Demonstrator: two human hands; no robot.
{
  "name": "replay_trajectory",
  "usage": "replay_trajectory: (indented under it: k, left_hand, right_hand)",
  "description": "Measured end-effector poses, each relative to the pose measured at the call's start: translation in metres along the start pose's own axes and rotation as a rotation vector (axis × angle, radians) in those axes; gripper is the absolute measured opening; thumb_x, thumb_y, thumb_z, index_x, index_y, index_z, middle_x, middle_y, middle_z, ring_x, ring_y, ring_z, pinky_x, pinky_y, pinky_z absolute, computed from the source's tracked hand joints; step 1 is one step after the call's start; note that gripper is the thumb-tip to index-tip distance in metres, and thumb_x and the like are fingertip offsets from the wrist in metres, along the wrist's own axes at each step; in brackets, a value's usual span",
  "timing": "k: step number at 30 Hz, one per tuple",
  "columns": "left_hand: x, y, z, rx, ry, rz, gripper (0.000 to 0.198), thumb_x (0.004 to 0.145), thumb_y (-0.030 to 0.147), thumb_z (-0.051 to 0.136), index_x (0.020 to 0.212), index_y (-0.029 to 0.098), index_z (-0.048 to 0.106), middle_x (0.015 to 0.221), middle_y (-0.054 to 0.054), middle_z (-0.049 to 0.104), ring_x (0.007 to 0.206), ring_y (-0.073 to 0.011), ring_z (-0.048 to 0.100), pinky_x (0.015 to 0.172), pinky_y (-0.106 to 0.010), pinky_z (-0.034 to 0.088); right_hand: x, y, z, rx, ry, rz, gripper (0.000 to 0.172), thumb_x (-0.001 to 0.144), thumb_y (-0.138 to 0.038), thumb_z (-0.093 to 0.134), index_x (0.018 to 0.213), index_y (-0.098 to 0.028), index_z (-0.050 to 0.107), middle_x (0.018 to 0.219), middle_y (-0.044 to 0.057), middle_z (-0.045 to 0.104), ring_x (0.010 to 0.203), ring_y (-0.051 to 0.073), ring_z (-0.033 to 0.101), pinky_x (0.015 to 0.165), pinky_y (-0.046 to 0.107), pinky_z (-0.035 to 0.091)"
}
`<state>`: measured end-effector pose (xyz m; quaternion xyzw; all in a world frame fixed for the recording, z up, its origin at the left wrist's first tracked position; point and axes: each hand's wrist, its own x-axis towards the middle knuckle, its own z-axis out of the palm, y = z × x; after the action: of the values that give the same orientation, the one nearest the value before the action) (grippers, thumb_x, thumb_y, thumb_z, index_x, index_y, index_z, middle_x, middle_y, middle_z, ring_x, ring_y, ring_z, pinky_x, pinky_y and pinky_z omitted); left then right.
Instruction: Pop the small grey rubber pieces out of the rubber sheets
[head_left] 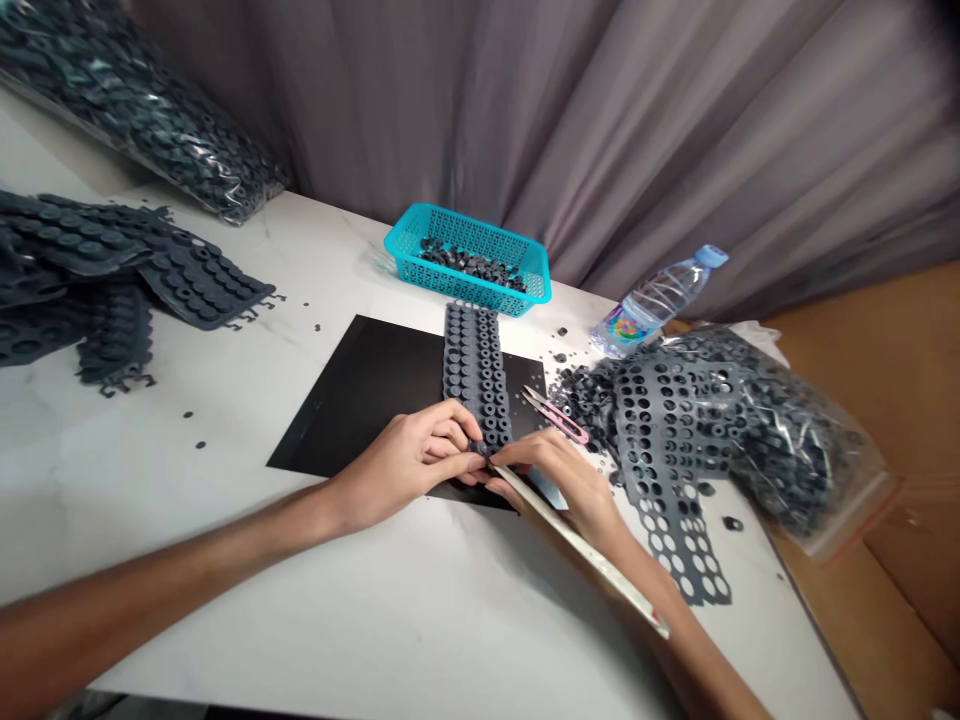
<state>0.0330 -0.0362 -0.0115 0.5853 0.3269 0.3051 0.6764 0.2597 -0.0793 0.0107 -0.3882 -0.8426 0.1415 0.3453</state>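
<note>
A dark grey rubber sheet (474,370) with rows of round ring-like parts lies lengthwise over a black mat (360,395). My left hand (431,445) pinches the near end of this sheet between thumb and fingers. Close beside it, my right hand (559,475) is closed around a long, thin, whitish tool (592,560). The tool's tip meets the sheet's near end, by my left fingertips; the exact contact is hidden by the fingers. Pink-handled thread snips (559,415) lie just beyond my right hand.
A turquoise basket (469,290) holding small dark parts stands behind the mat. To the right are a water bottle (660,300), punched-out sheets (667,450), loose parts and a plastic bag (817,460). At left lie more rubber sheets (202,275) and a big filled bag (157,110).
</note>
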Motion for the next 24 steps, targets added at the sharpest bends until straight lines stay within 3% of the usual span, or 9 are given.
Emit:
replay_trajectory:
  k: [11, 15, 21, 24]
  left_hand:
    - [0.001, -0.003, -0.001, 0.062, -0.004, 0.035, 0.023, 0.095, 0.033, 0.07, 0.108, 0.019, 0.059, 0.092, -0.001, 0.071, 0.09, -0.021, 0.077, 0.08, -0.029, 0.057]
    - [0.0, -0.003, -0.001, 0.072, -0.002, 0.043, 0.022, 0.095, 0.033, 0.069, 0.108, 0.019, 0.059, 0.093, -0.002, 0.071, 0.09, -0.0214, 0.077, 0.08, -0.03, 0.058]
    - [0.001, -0.001, 0.0, 0.075, 0.013, 0.04, 0.022, 0.095, 0.033, 0.069, 0.108, 0.018, 0.058, 0.093, -0.003, 0.072, 0.089, -0.0215, 0.077, 0.082, -0.031, 0.058]
    - [0.0, 0.0, 0.0, 0.053, 0.003, 0.033, 0.021, 0.095, 0.031, 0.068, 0.109, 0.018, 0.058, 0.093, -0.002, 0.072, 0.091, -0.0216, 0.077, 0.082, -0.031, 0.058]
  right_hand:
    - [-0.004, 0.0, 0.003, -0.009, -0.013, 0.074, 0.014, 0.097, -0.021, 0.071, 0.11, -0.022, 0.066, 0.099, 0.005, 0.071, 0.088, 0.019, 0.063, 0.077, 0.031, 0.054]
    - [-0.004, 0.005, 0.008, -0.042, -0.021, 0.053, 0.019, 0.099, -0.024, 0.07, 0.117, -0.022, 0.064, 0.096, 0.004, 0.07, 0.084, 0.018, 0.063, 0.072, 0.029, 0.053]
    - [-0.006, 0.008, 0.014, -0.158, -0.057, -0.013, 0.027, 0.104, -0.023, 0.062, 0.13, -0.022, 0.058, 0.106, 0.007, 0.07, 0.093, 0.02, 0.063, 0.08, 0.032, 0.053]
    - [-0.008, 0.007, 0.018, -0.218, -0.057, 0.001, 0.024, 0.106, -0.024, 0.057, 0.129, -0.02, 0.057, 0.106, 0.008, 0.069, 0.095, 0.022, 0.063, 0.076, 0.032, 0.053]
